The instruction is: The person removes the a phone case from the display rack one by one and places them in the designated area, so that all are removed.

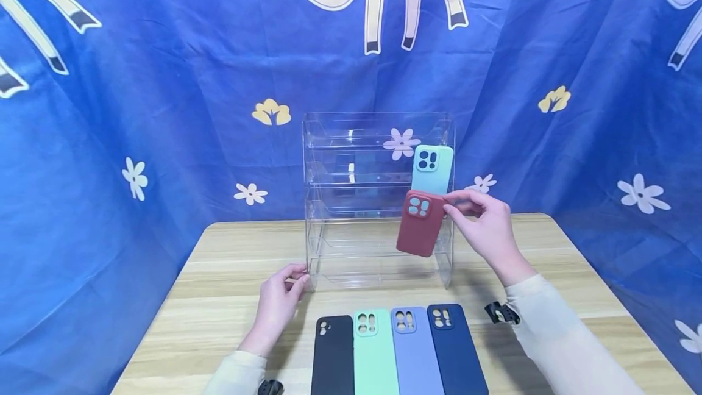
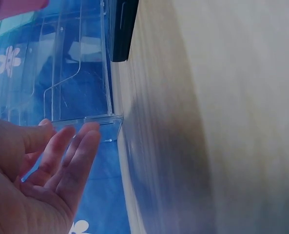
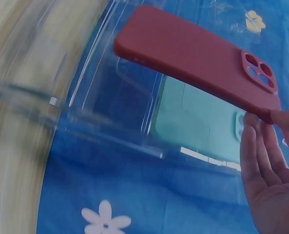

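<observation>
A dark red phone case (image 1: 419,227) hangs tilted in front of a clear acrylic display rack (image 1: 351,258). My right hand (image 1: 485,224) pinches it at the upper right corner, between thumb and fingertips. Behind and above it, a light turquoise phone case (image 1: 436,172) stands in a tier at the rack's right end, its lower part hidden by the red case. At the rack's lower left front corner is my left hand (image 1: 280,297); in the left wrist view its extended fingertips (image 2: 91,127) touch the clear side panel.
In front of the rack, side by side on the wooden table (image 1: 230,255), lie a black phone case (image 1: 333,358), a mint green one (image 1: 375,361), a lavender one (image 1: 415,358) and a navy one (image 1: 460,355). A blue patterned curtain (image 1: 219,78) hangs behind and at both sides.
</observation>
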Action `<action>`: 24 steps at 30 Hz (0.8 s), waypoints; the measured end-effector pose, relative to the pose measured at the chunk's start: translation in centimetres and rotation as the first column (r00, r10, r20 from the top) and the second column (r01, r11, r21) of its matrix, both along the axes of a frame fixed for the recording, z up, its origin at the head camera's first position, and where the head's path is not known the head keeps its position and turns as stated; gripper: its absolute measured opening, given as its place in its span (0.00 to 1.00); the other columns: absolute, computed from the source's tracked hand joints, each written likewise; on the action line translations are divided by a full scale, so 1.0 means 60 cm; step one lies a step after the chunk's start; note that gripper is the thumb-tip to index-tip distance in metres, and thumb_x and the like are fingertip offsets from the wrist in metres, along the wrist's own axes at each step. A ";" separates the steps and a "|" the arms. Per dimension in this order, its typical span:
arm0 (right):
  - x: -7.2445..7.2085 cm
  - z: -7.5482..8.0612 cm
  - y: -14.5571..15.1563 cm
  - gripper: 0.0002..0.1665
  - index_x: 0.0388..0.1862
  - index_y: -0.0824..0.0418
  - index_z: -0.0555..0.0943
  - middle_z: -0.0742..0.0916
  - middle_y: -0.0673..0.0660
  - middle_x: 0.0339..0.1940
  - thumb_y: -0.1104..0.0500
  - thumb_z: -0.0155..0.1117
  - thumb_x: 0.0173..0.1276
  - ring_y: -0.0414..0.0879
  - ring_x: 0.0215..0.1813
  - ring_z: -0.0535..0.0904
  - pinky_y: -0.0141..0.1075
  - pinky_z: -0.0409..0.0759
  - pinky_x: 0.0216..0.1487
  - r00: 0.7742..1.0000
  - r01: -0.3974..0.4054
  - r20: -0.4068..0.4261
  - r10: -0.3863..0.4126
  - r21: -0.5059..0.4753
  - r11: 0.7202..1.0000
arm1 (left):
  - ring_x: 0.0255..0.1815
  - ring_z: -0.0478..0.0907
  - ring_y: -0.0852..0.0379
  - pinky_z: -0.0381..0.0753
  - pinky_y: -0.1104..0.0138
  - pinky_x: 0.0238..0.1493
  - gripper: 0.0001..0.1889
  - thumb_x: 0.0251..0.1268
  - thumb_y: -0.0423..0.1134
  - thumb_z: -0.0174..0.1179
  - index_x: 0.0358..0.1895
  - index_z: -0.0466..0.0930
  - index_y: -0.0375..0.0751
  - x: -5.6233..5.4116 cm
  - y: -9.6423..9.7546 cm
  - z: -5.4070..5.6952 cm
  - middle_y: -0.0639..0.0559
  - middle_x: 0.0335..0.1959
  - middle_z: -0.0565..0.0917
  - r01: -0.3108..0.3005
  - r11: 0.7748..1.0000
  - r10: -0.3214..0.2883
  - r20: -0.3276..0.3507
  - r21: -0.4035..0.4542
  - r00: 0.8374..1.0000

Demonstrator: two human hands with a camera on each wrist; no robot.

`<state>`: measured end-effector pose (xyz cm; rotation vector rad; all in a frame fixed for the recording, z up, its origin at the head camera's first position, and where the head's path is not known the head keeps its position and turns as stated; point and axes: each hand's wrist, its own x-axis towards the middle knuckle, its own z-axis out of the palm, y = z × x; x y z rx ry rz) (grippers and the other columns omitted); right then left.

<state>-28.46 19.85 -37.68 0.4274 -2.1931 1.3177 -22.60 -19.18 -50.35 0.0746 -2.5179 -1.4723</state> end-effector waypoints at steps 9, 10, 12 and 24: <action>0.030 -0.003 0.059 0.12 0.48 0.56 0.90 0.93 0.59 0.38 0.57 0.76 0.67 0.34 0.32 0.87 0.26 0.80 0.26 0.988 0.033 0.148 -0.041 0.057 0.998 | 0.34 0.89 0.45 0.88 0.70 0.29 0.13 0.70 0.29 0.64 0.55 0.85 0.35 0.000 0.002 -0.003 0.43 0.39 0.88 -0.006 1.000 0.006 -0.007 -0.002 1.000; 0.033 -0.003 0.065 0.12 0.48 0.56 0.89 0.93 0.59 0.38 0.57 0.76 0.67 0.35 0.32 0.87 0.26 0.81 0.26 0.986 0.035 0.158 -0.046 0.071 0.997 | 0.34 0.89 0.45 0.88 0.70 0.30 0.13 0.70 0.29 0.64 0.55 0.85 0.35 0.001 0.003 -0.003 0.43 0.39 0.88 -0.004 1.000 0.004 -0.005 0.001 1.000; 0.038 -0.004 0.076 0.12 0.48 0.57 0.89 0.93 0.58 0.38 0.57 0.76 0.67 0.35 0.31 0.87 0.27 0.80 0.26 0.984 0.043 0.169 -0.059 0.096 0.994 | 0.34 0.89 0.45 0.89 0.69 0.30 0.13 0.69 0.29 0.64 0.55 0.84 0.35 0.002 0.003 -0.004 0.42 0.39 0.88 -0.001 1.000 0.001 -0.004 0.006 1.000; 0.059 -0.020 0.146 0.08 0.44 0.60 0.89 0.92 0.58 0.34 0.61 0.75 0.67 0.34 0.30 0.88 0.29 0.86 0.28 0.967 0.002 0.248 -0.059 0.224 0.975 | 0.35 0.88 0.45 0.87 0.71 0.31 0.13 0.71 0.31 0.64 0.56 0.85 0.37 0.001 0.000 0.000 0.43 0.39 0.89 -0.016 1.000 0.016 0.019 -0.005 1.000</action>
